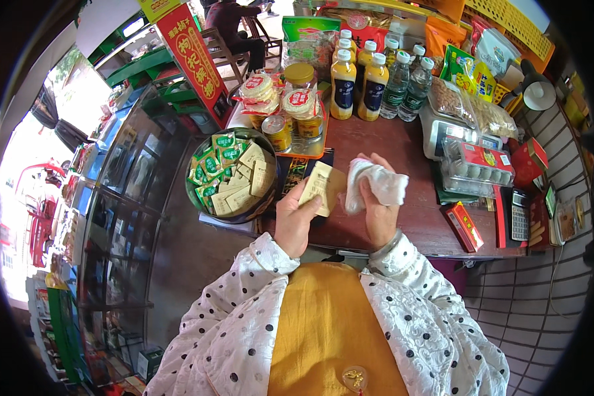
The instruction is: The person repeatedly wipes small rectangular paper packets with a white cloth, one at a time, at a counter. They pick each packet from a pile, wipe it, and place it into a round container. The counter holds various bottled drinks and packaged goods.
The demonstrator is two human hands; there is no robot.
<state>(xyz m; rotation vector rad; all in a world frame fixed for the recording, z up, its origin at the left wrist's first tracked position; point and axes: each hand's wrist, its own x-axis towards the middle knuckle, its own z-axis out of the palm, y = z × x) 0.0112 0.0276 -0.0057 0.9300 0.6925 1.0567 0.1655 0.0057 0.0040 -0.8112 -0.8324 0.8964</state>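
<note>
Between the thumb and fingers of my left hand is a flat tan paper packet, held up over the front of the dark red counter. A crumpled white cloth is bunched in my right hand, a short way right of the packet and apart from it. Left of my left hand stands a round tub filled with several small packets. Green-and-white sachets lie on its left side and tan packets like the held one on its right.
Behind my hands, canned goods and stacked round wrapped packs stand beside yellow-drink bottles and water bottles. At right are a scale, an egg carton, a red box and a calculator. Glass shelving runs along the left.
</note>
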